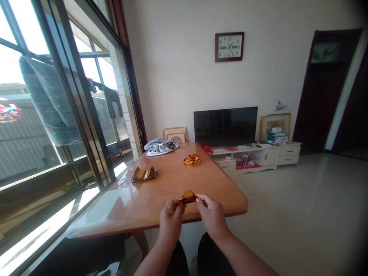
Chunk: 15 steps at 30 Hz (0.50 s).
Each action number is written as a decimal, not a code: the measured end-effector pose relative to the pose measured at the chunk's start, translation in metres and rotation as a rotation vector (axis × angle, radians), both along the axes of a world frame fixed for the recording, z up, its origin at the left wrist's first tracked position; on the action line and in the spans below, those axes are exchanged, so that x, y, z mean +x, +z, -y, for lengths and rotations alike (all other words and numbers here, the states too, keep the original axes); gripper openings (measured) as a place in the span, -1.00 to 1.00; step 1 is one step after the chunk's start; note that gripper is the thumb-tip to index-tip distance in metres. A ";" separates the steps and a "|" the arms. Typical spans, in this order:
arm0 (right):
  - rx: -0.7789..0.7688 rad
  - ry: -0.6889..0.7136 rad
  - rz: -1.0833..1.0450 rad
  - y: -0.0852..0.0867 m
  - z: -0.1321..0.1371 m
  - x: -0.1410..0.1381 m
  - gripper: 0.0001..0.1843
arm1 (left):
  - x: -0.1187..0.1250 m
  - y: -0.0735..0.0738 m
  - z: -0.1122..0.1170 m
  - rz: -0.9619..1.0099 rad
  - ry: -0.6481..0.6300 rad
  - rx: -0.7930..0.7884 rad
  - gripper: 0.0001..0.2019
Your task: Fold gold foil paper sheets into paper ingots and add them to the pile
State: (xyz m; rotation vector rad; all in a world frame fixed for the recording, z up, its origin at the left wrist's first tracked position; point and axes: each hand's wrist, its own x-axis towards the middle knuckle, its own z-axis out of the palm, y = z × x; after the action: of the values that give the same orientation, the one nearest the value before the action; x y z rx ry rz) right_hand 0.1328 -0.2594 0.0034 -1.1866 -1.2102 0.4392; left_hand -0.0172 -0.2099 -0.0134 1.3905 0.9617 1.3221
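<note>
Right between the hands [191, 214]; folded gold foil [188, 197]

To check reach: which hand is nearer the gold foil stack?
Left. The left hand is in front of the gold foil stack; the right hand is farther right.

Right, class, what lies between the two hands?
A folded piece of gold foil, pinched by the left hand and the right hand, shows between them in the head view.
</note>
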 end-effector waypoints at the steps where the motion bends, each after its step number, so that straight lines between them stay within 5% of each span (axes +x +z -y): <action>1: 0.004 -0.007 0.011 0.000 0.000 0.001 -0.75 | 0.000 -0.001 -0.001 -0.012 0.004 0.007 -0.74; 15: -0.032 -0.103 0.079 -0.007 -0.005 0.000 -0.57 | 0.001 -0.007 -0.002 -0.058 -0.003 0.015 -0.55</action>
State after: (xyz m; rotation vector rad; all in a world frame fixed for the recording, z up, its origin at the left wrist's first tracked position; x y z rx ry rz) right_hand 0.1328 -0.2546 -0.0036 -1.2976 -1.2073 0.3381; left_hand -0.0159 -0.2079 -0.0201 1.4481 0.9894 1.2957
